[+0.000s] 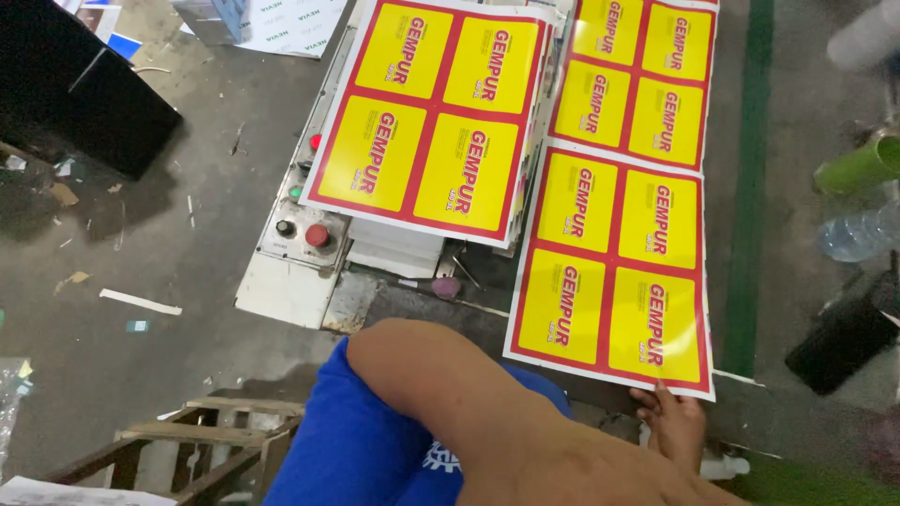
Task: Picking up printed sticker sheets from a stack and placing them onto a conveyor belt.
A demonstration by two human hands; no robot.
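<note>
Yellow printed sheet (614, 267) pinched by right hand (673, 424) fingers, control panel (298, 230) beside, forearm blocking.

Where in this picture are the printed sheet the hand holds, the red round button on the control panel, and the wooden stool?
Printed sheet (614, 272): head view, red cross between its yellow panels.
Red round button (318, 235): head view, its top.
Wooden stool (187, 433): head view, a top slat.

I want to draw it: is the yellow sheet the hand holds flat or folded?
Flat. The yellow sheet lies spread, all four panels showing, with the right hand pinching its near edge.
</note>
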